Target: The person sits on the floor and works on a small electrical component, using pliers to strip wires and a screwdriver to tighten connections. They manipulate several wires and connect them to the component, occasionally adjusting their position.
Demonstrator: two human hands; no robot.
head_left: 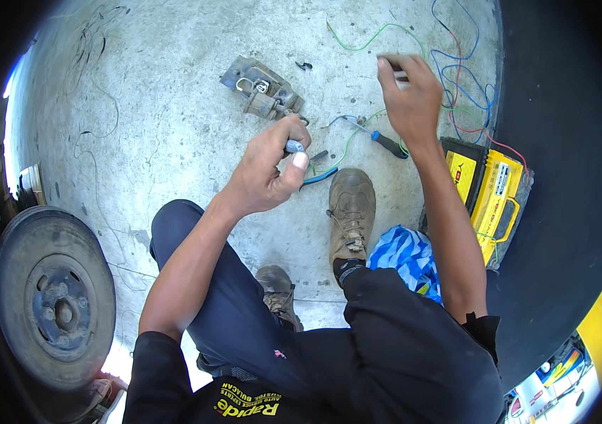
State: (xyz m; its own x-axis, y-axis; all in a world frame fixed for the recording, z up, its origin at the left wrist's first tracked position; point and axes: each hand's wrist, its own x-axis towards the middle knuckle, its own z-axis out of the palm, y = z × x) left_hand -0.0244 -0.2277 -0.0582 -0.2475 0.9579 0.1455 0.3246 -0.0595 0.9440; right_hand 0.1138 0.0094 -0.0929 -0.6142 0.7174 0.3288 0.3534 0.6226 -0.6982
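Observation:
My left hand (273, 166) is closed around a small grey cylindrical piece (293, 146), just below a dirty metal assembly (262, 104) lying on the concrete. My right hand (410, 92) is raised to the right of it with fingers curled; what is between them, if anything, I cannot make out. Below the right hand lie a black-and-blue screwdriver (387, 144) and thin green, red and blue wires (460, 56). Blue-handled pliers (319, 177) rest near my left hand, partly hidden behind it.
A yellow battery (493, 212) sits at the right beside a dark curved surface (548, 212). A spare wheel (50, 297) is at the lower left. Blue-and-white crumpled plastic (403, 254) lies by my boot (350, 208).

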